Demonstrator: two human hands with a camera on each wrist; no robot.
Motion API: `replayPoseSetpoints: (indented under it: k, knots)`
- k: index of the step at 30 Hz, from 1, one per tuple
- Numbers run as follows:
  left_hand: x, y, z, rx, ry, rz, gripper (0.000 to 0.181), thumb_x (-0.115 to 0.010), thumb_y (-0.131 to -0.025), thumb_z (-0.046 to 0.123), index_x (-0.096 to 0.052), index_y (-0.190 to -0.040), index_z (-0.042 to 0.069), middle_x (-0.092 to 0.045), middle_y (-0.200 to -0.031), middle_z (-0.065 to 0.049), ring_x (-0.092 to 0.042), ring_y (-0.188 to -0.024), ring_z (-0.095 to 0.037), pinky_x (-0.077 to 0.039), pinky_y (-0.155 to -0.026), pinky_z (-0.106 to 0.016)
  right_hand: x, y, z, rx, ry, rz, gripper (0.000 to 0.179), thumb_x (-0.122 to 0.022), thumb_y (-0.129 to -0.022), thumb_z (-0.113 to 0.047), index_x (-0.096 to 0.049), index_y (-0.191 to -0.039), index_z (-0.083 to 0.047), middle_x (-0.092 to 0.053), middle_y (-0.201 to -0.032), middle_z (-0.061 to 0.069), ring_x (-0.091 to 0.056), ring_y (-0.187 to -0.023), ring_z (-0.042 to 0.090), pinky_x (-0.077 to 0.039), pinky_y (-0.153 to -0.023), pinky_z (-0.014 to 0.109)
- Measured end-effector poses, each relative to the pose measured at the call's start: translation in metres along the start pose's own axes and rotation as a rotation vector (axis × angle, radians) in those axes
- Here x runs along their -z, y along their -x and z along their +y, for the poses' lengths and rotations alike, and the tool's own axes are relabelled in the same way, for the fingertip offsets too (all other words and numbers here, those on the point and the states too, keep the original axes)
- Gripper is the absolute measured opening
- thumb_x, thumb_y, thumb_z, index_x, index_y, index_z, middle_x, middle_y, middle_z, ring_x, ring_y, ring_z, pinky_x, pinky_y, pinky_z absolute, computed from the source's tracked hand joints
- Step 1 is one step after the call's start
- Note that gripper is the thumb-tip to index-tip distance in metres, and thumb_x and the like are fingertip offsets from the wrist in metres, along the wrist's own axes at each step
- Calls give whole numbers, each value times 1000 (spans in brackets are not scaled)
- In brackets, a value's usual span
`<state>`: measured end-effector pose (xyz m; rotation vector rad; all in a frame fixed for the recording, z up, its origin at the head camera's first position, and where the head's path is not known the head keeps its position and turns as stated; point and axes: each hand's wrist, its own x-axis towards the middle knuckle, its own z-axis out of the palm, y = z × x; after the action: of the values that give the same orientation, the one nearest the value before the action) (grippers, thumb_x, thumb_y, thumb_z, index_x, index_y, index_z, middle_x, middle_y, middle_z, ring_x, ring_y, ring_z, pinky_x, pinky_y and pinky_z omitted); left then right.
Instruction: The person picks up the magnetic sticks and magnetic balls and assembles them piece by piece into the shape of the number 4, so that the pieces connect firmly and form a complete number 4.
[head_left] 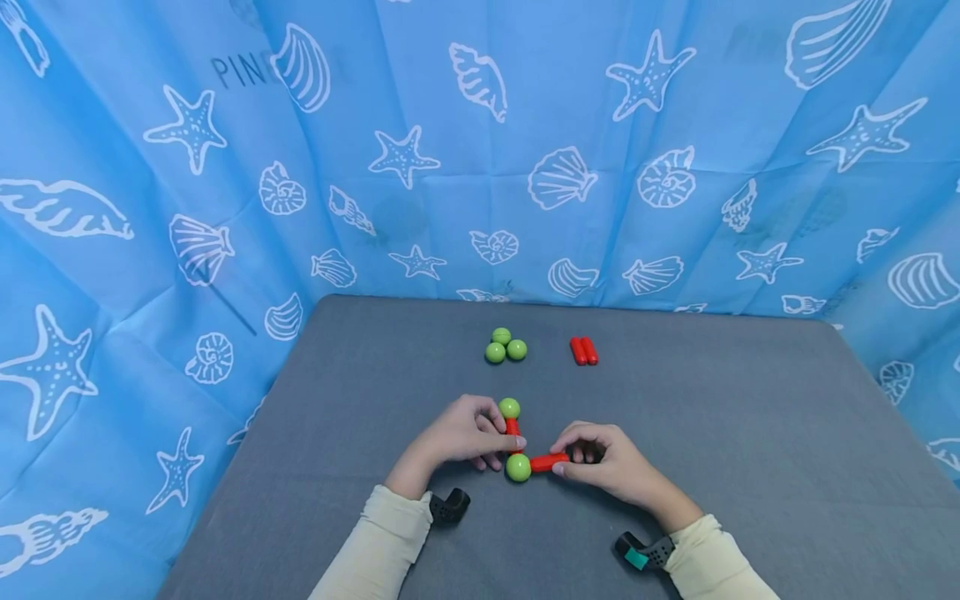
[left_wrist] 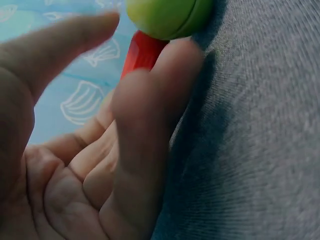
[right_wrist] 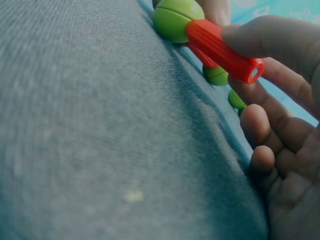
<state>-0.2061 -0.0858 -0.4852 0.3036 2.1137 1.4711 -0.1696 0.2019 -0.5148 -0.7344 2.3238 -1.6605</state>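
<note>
In the head view, two green balls are joined by a red rod [head_left: 513, 428]: a far ball [head_left: 509, 407] and a near ball [head_left: 518, 467]. My left hand [head_left: 474, 432] is around this rod. Its thumb overlaps the rod from above, but in the left wrist view the thumb [left_wrist: 75, 40] stands apart from it, with loosely bent fingers alongside. My right hand [head_left: 600, 454] pinches a second red rod [head_left: 550, 462] between thumb and fingers. That rod's left end meets the near ball; its free end, with a pale centre, shows in the right wrist view.
At the back of the grey table [head_left: 390, 358], three loose green balls [head_left: 496, 352] lie grouped together. Two red rods [head_left: 584, 351] lie side by side to their right. A blue curtain [head_left: 480, 167] with white shells and starfish hangs behind the table.
</note>
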Motion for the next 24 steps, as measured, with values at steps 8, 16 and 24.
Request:
replayPoseSetpoints:
  k: [8, 16, 24]
  knots:
    - [-2, 3, 1, -17, 38, -74, 42, -94, -82, 23, -64, -99, 0, -77, -76, -11, -75, -64, -20, -65, -59, -38, -1, 0, 1, 7, 12, 27, 15, -81, -93, -8, -77, -108, -8, -71, -97, 12, -57, -72, 15, -49, -60, 27]
    - [-4, 0, -5, -36, 73, -106, 37, -94, -82, 18, -63, -94, 1, -76, -76, -8, -75, -64, -18, -65, -60, -37, -1, 0, 1, 22, 11, 17, 14, -80, -94, -7, -77, -107, -7, -70, -95, 14, -56, -70, 14, -48, -59, 27]
    - [-4, -4, -8, -49, 96, -127, 37, -93, -83, 22, -65, -96, 4, -79, -80, -9, -75, -67, -19, -64, -61, -36, 1, 0, -3, 0, 12, 8, 9, -73, -100, -10, -77, -108, -8, -71, -96, 7, -57, -70, 15, -49, -60, 27]
